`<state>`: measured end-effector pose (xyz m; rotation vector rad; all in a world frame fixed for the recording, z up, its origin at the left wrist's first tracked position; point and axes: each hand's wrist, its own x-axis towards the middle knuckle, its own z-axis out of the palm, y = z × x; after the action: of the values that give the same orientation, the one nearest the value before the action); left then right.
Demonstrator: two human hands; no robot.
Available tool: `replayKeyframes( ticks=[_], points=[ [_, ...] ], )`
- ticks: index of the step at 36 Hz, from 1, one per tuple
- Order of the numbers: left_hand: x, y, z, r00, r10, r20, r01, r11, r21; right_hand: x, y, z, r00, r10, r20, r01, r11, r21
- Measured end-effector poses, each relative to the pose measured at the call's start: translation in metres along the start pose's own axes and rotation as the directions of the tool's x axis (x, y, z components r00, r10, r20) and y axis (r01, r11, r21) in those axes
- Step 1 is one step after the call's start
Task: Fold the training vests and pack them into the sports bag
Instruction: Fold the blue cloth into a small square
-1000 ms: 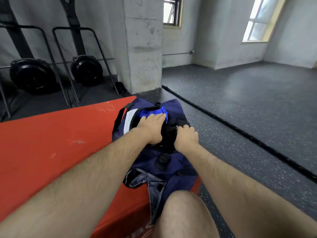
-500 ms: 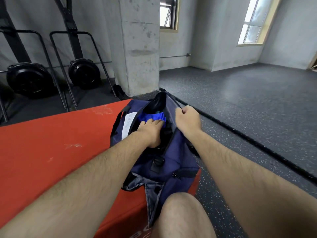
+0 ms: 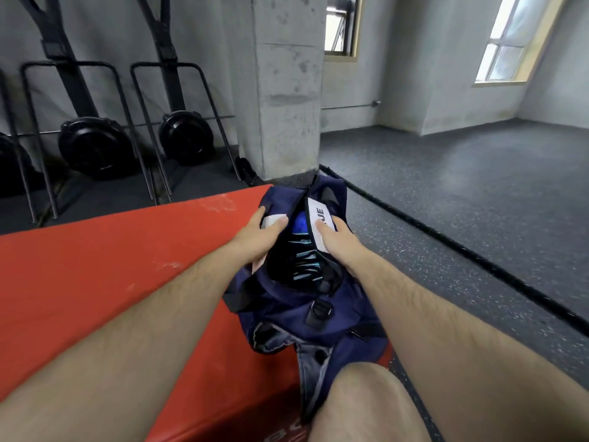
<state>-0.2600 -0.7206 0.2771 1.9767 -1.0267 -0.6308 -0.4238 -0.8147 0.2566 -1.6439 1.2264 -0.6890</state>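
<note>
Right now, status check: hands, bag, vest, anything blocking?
Left hand and right hand grip opposite rims of the navy fabric sports bag. Bright blue training vest inside, mouth held open. Nothing over the opening.

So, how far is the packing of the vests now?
Done: a blue vest lies inside the navy sports bag. In hand: left hand and right hand each hold one edge of its opening. Left: the bag is not yet closed; whether more vests wait, I cannot see.

Blue vest (image 3: 299,225) mostly hidden inside the bag (image 3: 287,314) — white label (image 3: 316,214) lettering partly covered.
</note>
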Motion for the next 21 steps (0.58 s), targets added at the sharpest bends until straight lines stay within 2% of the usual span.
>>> replayKeyframes(
  ticks=[3,10,17,21],
  points=[
    [0.002,-0.011,0.005,1.000,0.019,-0.019,-0.020,0.999,-0.043,-0.001,-0.008,0.010,0.999,-0.016,0.041,0.016,1.000,0.003],
    [-0.009,-0.039,-0.033,0.990,-0.039,-0.134,0.017,0.987,-0.157,-0.008,-0.028,0.052,0.981,-0.061,0.182,0.050,0.997,0.066],
    [-0.038,-0.090,-0.114,0.945,-0.108,-0.309,0.078,0.991,-0.109,-0.040,-0.065,0.146,0.938,-0.095,0.332,0.053,0.990,0.134],
    [-0.069,-0.128,-0.172,0.910,-0.153,-0.385,0.095,0.982,-0.164,-0.068,-0.087,0.209,0.902,-0.117,0.415,0.064,0.988,0.139]
  ],
)
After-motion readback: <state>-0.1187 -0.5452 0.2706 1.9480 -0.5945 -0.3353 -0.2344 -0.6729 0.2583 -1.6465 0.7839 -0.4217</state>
